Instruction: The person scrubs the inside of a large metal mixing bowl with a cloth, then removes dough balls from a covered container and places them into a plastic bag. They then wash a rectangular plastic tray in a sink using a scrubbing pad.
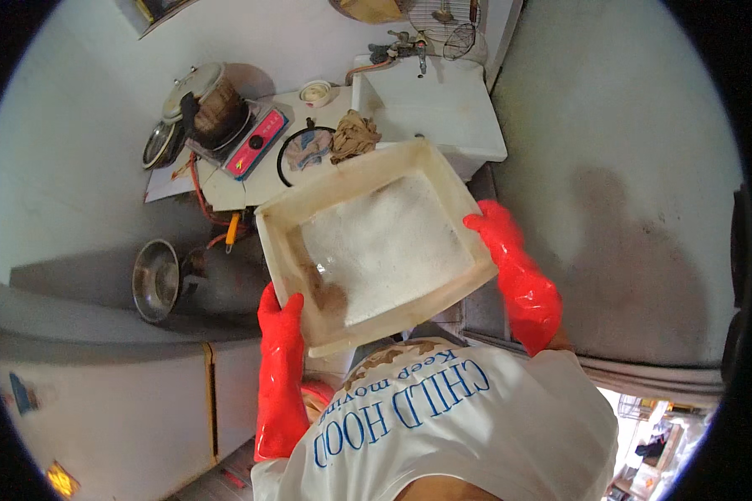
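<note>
Both my hands wear long red rubber gloves and hold a large rectangular plastic tub (376, 332) of off-white, yellowed colour. On the tub's left wall my left hand (281, 325) grips the rim, thumb over the inside. My right hand (498, 228) grasps the opposite rim on the right side. Inside the tub lies a layer of whitish, foamy-looking liquid (388, 244), with a brownish patch near the lower left corner. The tub is tilted in view, its far corner close to the sink's front edge. Fingers under the rims are hidden.
A white sink (432, 100) with a metal tap (421, 53) stands ahead. On the counter are a crumpled brown cloth (354, 134), a small bowl (316, 92), and a gas stove (257, 141) bearing a pot (213, 113). A metal basin (156, 280) and white refrigerator (113, 401) are at left.
</note>
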`<action>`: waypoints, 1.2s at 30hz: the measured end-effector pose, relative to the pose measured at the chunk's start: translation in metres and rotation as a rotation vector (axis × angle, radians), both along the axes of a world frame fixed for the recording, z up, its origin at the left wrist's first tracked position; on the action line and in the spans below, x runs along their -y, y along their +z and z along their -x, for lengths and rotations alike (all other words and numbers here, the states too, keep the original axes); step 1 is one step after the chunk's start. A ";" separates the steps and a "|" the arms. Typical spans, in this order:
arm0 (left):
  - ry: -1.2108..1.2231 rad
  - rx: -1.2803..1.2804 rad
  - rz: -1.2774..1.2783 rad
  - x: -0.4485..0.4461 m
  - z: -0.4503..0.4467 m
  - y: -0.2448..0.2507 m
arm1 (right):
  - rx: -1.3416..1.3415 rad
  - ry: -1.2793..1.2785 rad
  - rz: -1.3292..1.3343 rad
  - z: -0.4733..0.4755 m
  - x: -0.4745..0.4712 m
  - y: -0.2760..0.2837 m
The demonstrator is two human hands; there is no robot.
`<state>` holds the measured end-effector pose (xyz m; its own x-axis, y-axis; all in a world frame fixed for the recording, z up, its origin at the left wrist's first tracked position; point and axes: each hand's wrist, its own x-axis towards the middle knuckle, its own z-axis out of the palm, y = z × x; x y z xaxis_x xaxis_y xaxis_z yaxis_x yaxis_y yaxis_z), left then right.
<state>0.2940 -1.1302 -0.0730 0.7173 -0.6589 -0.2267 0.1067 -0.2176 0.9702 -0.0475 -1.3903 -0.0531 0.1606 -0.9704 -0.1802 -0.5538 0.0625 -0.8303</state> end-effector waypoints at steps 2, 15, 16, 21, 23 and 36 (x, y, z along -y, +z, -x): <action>-0.053 -0.028 0.004 0.036 -0.010 0.011 | 0.009 -0.055 0.022 0.000 0.034 -0.004; 0.126 0.172 -0.077 0.223 -0.029 0.016 | 0.031 0.067 -0.023 -0.055 0.271 -0.034; 0.144 0.167 -0.059 0.227 -0.029 0.014 | -0.018 0.077 -0.048 -0.066 0.271 -0.016; 0.222 0.129 -0.039 0.249 -0.019 0.004 | -0.090 0.127 0.036 -0.068 0.326 -0.055; 0.231 0.099 -0.082 0.258 -0.005 0.016 | -0.144 0.170 -0.014 -0.063 0.341 -0.060; 0.136 0.096 -0.204 0.284 0.014 0.082 | -0.197 0.298 -0.187 -0.052 0.381 -0.069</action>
